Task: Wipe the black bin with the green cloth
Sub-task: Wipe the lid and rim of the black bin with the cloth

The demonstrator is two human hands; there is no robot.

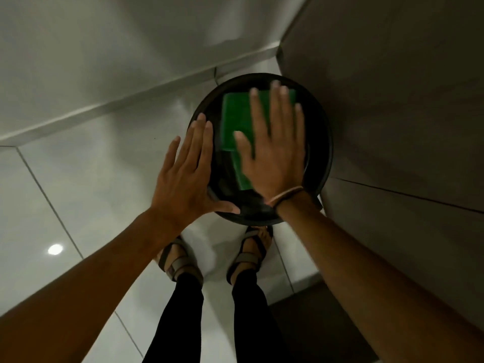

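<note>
At the bottom of the frame your two bare forearms reach up and forward, with your legs in black trousers [246, 318] between them and your strapped sandals [180, 260] planted on the glossy white floor tiles [65, 184]. A bright light spot [55, 249] reflects in the tiles at lower left.

Just above your feet, in the centre of the frame, sits the black bin [320, 142], seen from above with its round top facing you. Your left hand [183, 176] lies flat against the bin's left edge, fingers [207, 137] straight and close together, thumb stretched along the lower rim; it grips nothing. Your right hand [275, 153], with a thin band [285, 196] at the wrist, presses palm-down on the green cloth [235, 113], fingers spread wide over it rather than curled around it. The cloth lies flat on the bin's top, showing green at the upper left of your hand and in a strip beside your thumb. The right hand looks slightly blurred.

Beyond the bin, a pale wall [104, 48] with a skirting strip [110, 107] runs across the upper left, and a grey panel [392, 100] stands just beside the bin at right.
</note>
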